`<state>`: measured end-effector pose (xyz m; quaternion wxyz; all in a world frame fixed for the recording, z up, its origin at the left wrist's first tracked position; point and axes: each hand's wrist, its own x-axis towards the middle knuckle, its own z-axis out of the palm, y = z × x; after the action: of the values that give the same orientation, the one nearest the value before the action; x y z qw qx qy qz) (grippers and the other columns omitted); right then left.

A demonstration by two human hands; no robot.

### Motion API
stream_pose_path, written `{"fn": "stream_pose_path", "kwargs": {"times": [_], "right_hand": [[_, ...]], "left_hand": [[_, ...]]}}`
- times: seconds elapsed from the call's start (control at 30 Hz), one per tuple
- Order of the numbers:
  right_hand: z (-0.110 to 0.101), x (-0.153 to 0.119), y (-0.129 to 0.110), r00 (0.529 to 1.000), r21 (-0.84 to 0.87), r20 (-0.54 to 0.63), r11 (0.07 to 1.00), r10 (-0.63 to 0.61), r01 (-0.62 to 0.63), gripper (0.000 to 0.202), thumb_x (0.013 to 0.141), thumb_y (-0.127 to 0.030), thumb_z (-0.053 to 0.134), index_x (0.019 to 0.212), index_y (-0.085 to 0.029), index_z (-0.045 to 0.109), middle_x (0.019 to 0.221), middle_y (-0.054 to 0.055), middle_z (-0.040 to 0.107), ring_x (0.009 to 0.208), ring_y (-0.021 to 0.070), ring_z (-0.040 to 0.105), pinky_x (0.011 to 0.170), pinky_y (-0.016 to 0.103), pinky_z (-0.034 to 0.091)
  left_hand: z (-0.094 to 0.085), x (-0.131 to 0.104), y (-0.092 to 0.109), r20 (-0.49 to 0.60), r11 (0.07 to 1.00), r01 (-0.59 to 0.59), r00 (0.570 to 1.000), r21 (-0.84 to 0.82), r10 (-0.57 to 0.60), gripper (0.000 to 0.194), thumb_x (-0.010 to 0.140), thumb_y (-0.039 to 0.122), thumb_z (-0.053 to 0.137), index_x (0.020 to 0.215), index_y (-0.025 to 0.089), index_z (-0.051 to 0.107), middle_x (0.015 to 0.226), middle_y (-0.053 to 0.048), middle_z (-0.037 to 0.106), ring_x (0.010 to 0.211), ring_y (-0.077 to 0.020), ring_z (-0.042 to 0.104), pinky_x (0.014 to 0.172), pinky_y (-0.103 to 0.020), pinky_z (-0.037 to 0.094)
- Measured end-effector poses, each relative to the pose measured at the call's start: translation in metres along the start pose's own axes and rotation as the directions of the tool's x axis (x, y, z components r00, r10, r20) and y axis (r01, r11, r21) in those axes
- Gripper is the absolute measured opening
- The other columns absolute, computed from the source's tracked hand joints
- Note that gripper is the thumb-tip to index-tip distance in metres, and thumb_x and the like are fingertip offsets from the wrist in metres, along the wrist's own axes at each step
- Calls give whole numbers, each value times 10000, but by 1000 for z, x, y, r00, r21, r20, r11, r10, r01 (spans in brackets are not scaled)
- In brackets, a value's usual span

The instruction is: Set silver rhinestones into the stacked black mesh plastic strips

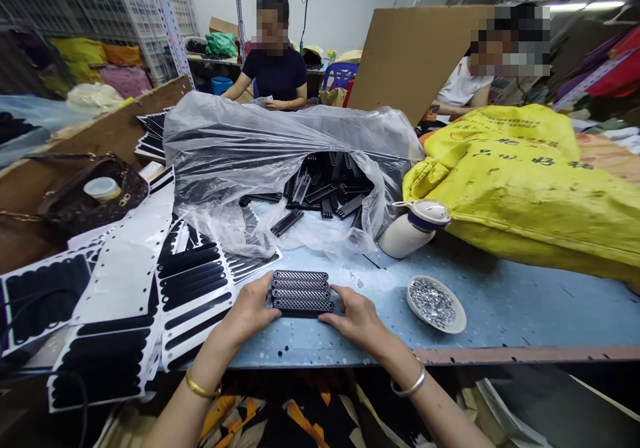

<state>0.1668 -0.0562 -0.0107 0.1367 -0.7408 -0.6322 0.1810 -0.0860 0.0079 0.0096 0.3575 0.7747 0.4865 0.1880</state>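
Several black strips with a perforated pattern and rounded ends point(301, 291) sit side by side in a block near the table's front edge. My left hand point(253, 309) grips the left ends between thumb and fingers, and my right hand point(359, 316) clasps the right ends the same way. Behind them, a clear plastic bag point(235, 135) lies torn at the front, with many black plastic pieces point(320, 188) showing inside. One loose black piece point(287, 223) lies at its mouth. To the left are white sheets bearing black rounded strips point(193, 268).
A white dish point(463, 318) of small shiny metal parts stands right of my right hand. Behind it are a tilted white bottle point(407, 235) and a large yellow sack point(540, 201). A brown handbag point(75, 205) lies at left. Two people point(275, 75) sit beyond the table.
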Motion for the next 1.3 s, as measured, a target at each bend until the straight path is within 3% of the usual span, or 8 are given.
{"fn": "stream_pose_path", "kwargs": {"times": [0.23, 0.37, 0.6, 0.8, 0.93, 1.03, 1.17, 1.3], "right_hand": [[-33, 30, -5, 997, -69, -19, 995, -70, 69, 642, 725, -654, 609, 1101, -142, 701, 770, 44, 672, 603, -3, 485, 621, 128, 355], [-49, 106, -52, 991, -194, -15, 973, -133, 128, 405, 884, -394, 438, 1075, -153, 701, 974, 88, 677, 832, 41, 564, 794, 155, 412], [-39, 198, -129, 968, -290, 118, 924, -223, 249, 394, 754, -130, 491, 1099, -157, 680, 1169, 120, 629, 1034, 107, 548, 895, 186, 377], [-85, 143, -137, 977, -231, 137, 954, -162, 190, 384, 772, -366, 534, 1018, -119, 694, 1029, 78, 670, 783, 15, 477, 724, 141, 275], [-111, 77, -139, 955, -84, 257, 981, -150, 177, 371, 755, -423, 533, 665, -72, 614, 590, -9, 487, 576, -34, 289, 588, 140, 207], [-109, 38, -137, 925, 245, 357, 969, -129, 41, 308, 687, -371, 569, 616, -77, 515, 534, -34, 357, 537, -45, 280, 527, 119, 203], [-88, 4, -123, 920, 585, 366, 803, -137, -113, 341, 601, -380, 635, 724, -67, 579, 616, -27, 486, 575, -30, 397, 534, 103, 284], [-67, -24, -105, 949, 772, 287, 619, -131, -148, 388, 572, -407, 686, 722, -60, 603, 610, -21, 523, 579, -21, 444, 546, 100, 345]], "left_hand": [[0, 1, 3, 40, 984, 161, 987, -80, -158, 943, 605, 102, 729, 1486, 111, 392, 1075, -99, 666, 966, -249, 636, 845, -333, 510], [10, 2, -5, 30, 982, 163, 987, -98, -161, 986, 604, 84, 697, 1525, 114, 347, 1207, -151, 636, 1058, -280, 616, 883, -365, 512], [15, 1, -9, -2, 985, 119, 993, -125, -120, 971, 582, 72, 632, 1519, 93, 377, 1173, -166, 647, 970, -272, 626, 871, -374, 518], [-4, -1, 1, -243, 896, 100, 944, -433, -222, 729, 655, 243, 692, 1357, 83, 579, 841, -61, 643, 632, -148, 567, 709, -325, 523], [-20, 1, 29, -181, 650, 32, 949, -759, -258, 797, 641, 359, 763, 1332, 27, 547, 762, -50, 632, 636, -156, 597, 542, -254, 472], [-23, -6, 50, -39, 519, 63, 982, -853, -183, 932, 602, 375, 826, 1392, 25, 474, 811, -75, 672, 657, -171, 634, 502, -227, 456], [-8, -29, 58, 110, 410, 103, 994, -906, -7, 796, 622, 346, 848, 1315, 62, 579, 916, -131, 716, 792, -200, 673, 572, -217, 483], [21, -53, 50, 143, 294, 152, 988, -944, -52, 733, 557, 260, 872, 1228, 72, 644, 873, -113, 718, 790, -188, 668, 630, -225, 488]]}}
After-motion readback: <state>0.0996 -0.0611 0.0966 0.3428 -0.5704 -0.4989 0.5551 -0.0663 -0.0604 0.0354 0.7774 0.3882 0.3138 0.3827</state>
